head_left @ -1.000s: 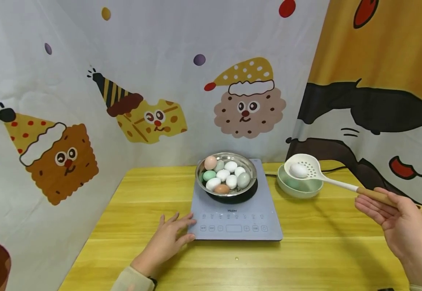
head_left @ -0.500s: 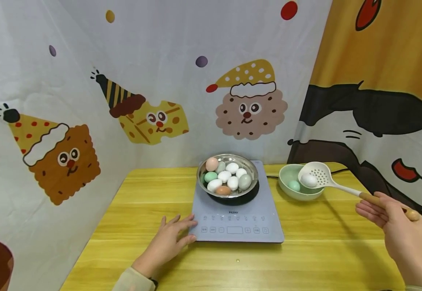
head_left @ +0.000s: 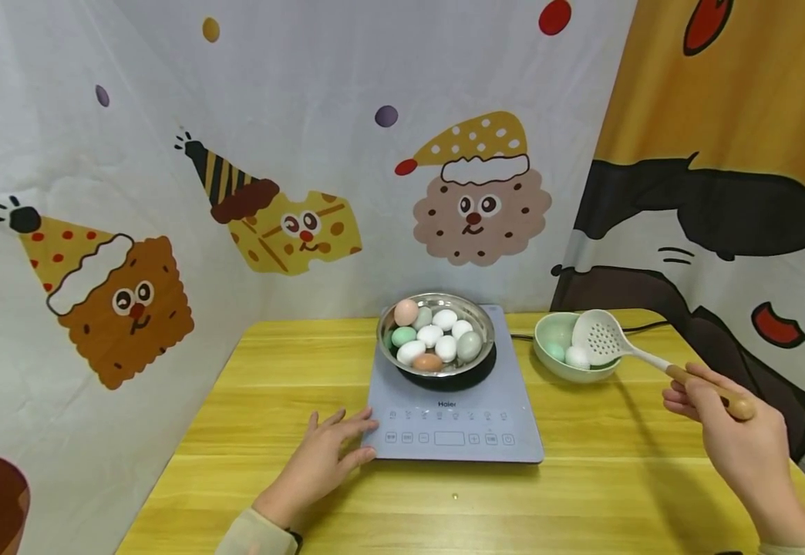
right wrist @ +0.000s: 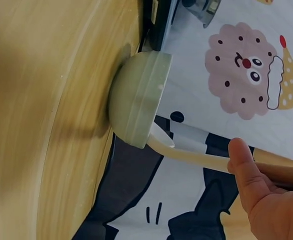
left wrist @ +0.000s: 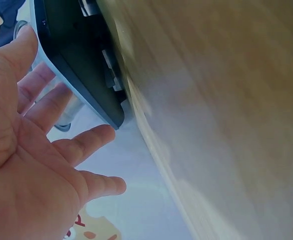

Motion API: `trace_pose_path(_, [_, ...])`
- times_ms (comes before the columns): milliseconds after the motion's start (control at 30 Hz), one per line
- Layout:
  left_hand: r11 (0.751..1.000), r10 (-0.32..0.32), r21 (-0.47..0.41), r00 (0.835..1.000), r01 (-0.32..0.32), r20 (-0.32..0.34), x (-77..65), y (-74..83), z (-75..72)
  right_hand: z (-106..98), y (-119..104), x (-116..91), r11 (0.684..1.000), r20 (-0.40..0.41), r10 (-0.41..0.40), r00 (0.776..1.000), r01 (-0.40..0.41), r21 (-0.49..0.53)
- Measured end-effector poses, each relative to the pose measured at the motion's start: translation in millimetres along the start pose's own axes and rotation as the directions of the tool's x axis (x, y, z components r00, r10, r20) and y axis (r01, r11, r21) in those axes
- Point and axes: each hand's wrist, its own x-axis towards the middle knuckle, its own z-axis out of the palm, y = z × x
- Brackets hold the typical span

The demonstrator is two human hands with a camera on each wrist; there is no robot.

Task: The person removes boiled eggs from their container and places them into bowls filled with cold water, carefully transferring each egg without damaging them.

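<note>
My right hand (head_left: 739,432) grips the wooden handle of a white slotted spoon (head_left: 598,338). The spoon's perforated head is tilted into a pale green bowl (head_left: 579,375), where a white egg (head_left: 577,357) lies beside a green egg (head_left: 554,351). In the right wrist view the bowl (right wrist: 136,100) hides the spoon's head and the eggs. My left hand (head_left: 329,455), fingers spread, rests at the left edge of the induction cooktop (head_left: 444,420). A steel basin (head_left: 475,312) on the cooktop holds several white, brown and greenish eggs (head_left: 429,336).
A black cord (head_left: 645,326) runs behind the bowl along the table's back. The yellow wooden table (head_left: 291,362) meets a cartoon-printed cloth (head_left: 319,92) at the back and sides.
The white egg has gone from the spoon into the green bowl beside the green egg. My right hand has moved left and tipped the spoon; my left hand stays in place.
</note>
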Motion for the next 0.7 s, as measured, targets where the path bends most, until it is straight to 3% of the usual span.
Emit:
trace_pose_path(200, [1.000,0.019,0.015,1.000,-0.018,-0.022,0.2,1.6,0.1,2,-3,-5,0.988,0.004,-0.076,0.997,0.076,-0.135])
trace_pose_path(333, [1.000,0.013,0.013,1.000,-0.012,-0.018,-0.3,1.8,-0.3,2,-3,-10,0.945,-0.025,-0.229,0.973,0.216,-0.247])
trace_pose_path(433, [1.000,0.008,0.016,1.000,-0.008,-0.016,-0.3,1.7,-0.3,1,-1,-11,0.883,-0.055,-0.384,0.922,0.349,-0.315])
trace_pose_path(533, [1.000,0.005,0.017,1.000,-0.005,-0.014,-0.5,2.0,-0.4,0,0,-10,0.810,-0.062,-0.515,0.855,0.462,-0.361])
trace_pose_path(600, [1.000,0.002,0.013,1.000,-0.002,-0.011,-0.5,2.2,-0.6,-1,0,-9,0.770,-0.052,-0.568,0.822,0.508,-0.385])
trace_pose_path(700, [1.000,-0.001,0.012,1.000,0.001,-0.007,-0.6,2.1,-0.5,-2,-1,-10,0.730,-0.032,-0.613,0.789,0.551,-0.405])
